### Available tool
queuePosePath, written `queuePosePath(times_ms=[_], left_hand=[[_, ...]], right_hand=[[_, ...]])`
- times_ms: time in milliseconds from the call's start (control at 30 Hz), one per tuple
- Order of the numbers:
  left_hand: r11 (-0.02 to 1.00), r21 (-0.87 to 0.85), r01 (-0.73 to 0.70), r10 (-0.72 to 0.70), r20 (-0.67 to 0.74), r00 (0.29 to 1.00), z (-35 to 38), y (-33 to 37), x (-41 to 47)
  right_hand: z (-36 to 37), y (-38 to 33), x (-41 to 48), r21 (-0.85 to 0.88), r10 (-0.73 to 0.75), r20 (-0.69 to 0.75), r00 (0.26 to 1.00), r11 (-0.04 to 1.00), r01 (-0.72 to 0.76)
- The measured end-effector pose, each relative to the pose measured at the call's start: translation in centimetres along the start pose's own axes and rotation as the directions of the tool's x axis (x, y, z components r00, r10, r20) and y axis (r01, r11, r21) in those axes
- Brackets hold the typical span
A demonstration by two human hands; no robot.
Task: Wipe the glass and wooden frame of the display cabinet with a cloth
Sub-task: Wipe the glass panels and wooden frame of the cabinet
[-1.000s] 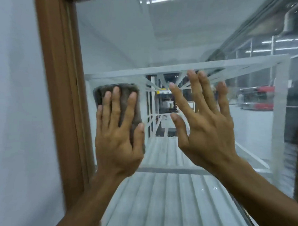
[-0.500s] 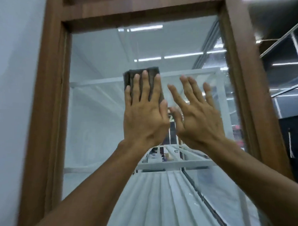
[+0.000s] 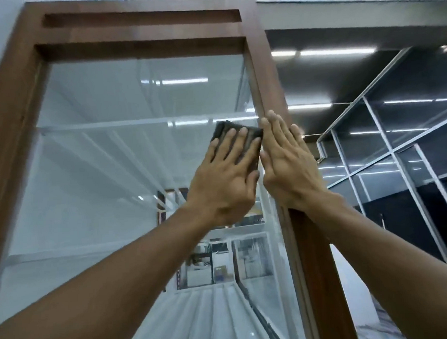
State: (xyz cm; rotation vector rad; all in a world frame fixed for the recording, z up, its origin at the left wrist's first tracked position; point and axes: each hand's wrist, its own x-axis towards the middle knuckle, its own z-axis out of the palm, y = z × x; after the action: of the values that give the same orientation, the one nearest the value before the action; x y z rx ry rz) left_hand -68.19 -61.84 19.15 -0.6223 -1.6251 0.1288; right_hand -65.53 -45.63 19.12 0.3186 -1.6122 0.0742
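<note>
Head view: the left hand (image 3: pixel 225 179) lies flat with its fingers straight, pressing the folded dark cloth (image 3: pixel 224 128) against the glass (image 3: pixel 115 160) high on the pane, just beside the right upright of the wooden frame (image 3: pixel 272 86). The right hand (image 3: pixel 290 167) rests flat and unclenched on that upright, grasping nothing. The cloth appears soft and light, so it is best driven by palm pressure rather than pinched. The glass is likely rigid, slick and breakable, so apply even, moderate force.
</note>
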Motion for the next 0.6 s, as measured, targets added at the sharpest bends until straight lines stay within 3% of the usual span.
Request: queuePosePath(times_ms=[133,300,433,600], left_hand=[[0.971,-0.050,0.233,-0.234,-0.022,0.972,-1.0,0.0,5.8],[0.993,-0.059,0.104,-0.103,0.014,0.995,0.4,3.2,3.3],[0.998,-0.050,0.040,-0.039,0.015,0.999,0.7,2.9,0.3],[0.996,-0.071,0.056,-0.055,0.006,0.998,0.7,2.5,-0.3]], right_hand=[[0.1,0.0,-1.2,0.087,0.044,-0.027,0.999,0.995,-0.042],[0.3,0.2,-3.0,0.207,0.085,-0.026,0.996,0.975,-0.077],[0.3,-0.2,-4.0,0.110,0.072,0.002,0.997,0.991,-0.072],[0.0,-1.2,-3.8,-0.080,0.104,0.037,0.994,0.992,-0.100]])
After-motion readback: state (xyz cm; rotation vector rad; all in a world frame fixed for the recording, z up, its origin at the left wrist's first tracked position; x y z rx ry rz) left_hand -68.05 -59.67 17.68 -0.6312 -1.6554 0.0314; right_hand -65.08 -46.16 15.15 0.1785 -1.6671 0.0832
